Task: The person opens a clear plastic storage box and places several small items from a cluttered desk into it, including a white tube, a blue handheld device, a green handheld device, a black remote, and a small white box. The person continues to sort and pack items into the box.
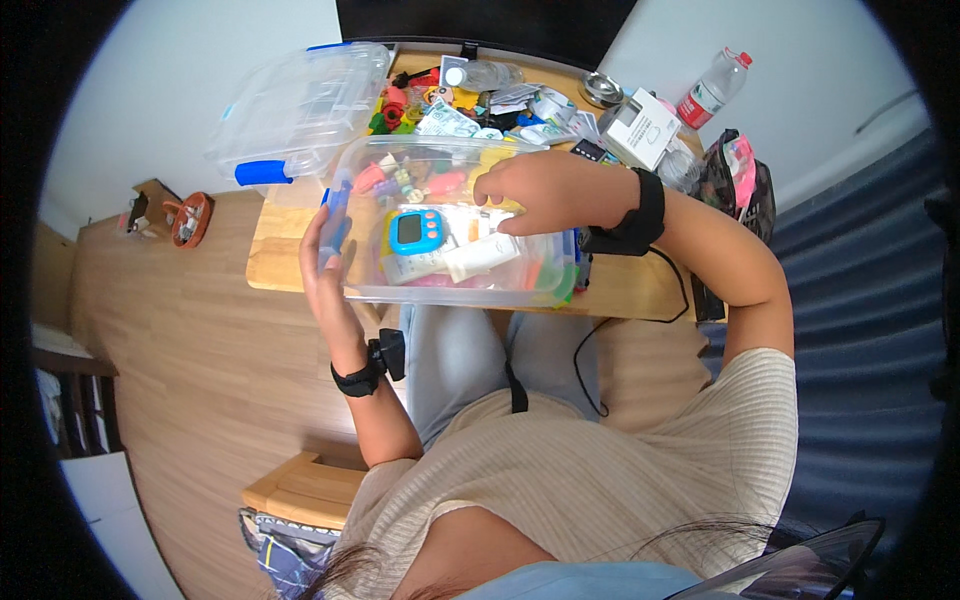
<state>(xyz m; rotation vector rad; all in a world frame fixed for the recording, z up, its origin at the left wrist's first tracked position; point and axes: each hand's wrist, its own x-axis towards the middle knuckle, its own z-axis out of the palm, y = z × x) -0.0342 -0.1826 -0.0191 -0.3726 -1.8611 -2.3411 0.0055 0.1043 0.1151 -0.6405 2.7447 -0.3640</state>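
Note:
A clear plastic storage box [450, 294] sits near the front of the wooden table. My left hand [324, 262] holds its left end by the blue latch [335, 217], thumb and fingers on either side of the wall. Over the box's right half hovers my right hand [559, 191], fingers bent and apart from the thumb, with nothing visible between them. Inside lie a blue handheld device with a small screen [416, 231], a white box-like piece [482, 256], a white remote-like item [412, 264], and a pink toy [446, 184].
A second clear box [292, 112] with a blue latch stands at the back left. Behind are heaped toys and packets, a clear bottle [486, 76], a metal dish [600, 90] and a white carton [641, 129]. A red-capped bottle [712, 90] is far right. A black cable [577, 352] hangs off the table's front.

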